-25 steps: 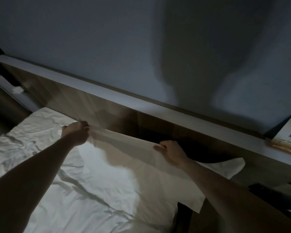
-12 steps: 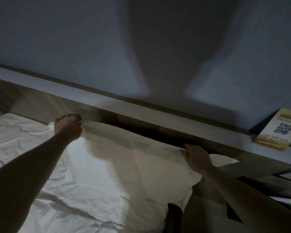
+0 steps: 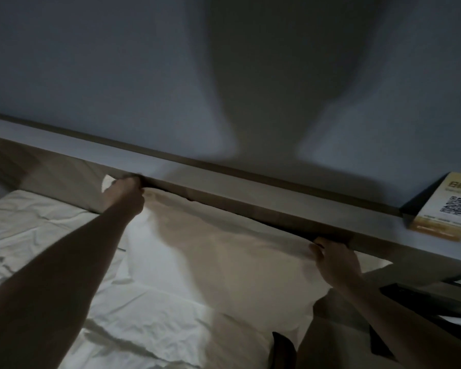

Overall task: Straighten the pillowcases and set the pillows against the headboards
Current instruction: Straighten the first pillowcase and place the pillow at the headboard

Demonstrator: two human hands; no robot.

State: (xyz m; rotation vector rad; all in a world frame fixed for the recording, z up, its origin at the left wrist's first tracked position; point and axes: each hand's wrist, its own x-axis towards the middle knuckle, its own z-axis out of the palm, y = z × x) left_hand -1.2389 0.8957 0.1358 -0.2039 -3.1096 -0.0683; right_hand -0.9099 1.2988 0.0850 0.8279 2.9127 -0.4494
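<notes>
White pillow [image 3: 210,251]: lies at the head of the bed [image 3: 37,235], its top edge touching the headboard [image 3: 250,206], or nearly so, just under the ledge.
Long axis: runs along the headboard, from upper left to lower right in the view.
Left hand [image 3: 125,193]: its grip is closed in a fist on the pillow's upper left corner, pressed up where headboard and ledge meet; a small flap of pillowcase sticks out past the knuckles.
Right hand [image 3: 336,259]: its grip is curled over the top edge near the right end, fingers tucked toward the headboard; cloth seems pinched, though the fingertips are in shadow.
Key relation: the pillow's body hangs below and toward the person from both hands, so any tug along the top edge pulls the case taut between the two grips. Neither hand is clearly nearer; each has its own end.
Stage, as a judgement: the pillow looks all but seated; smoothing the case and letting go appear to be what is left.
Hidden: the right end of the pillow goes on behind the right hand and over the bed's right edge, partly dark.
Hard to read: the room is dim and the picture is blurred; the gap behind the pillow is black.
Card [image 3: 447,206]: stands on the ledge at the far right, cut off by the frame.
</notes>
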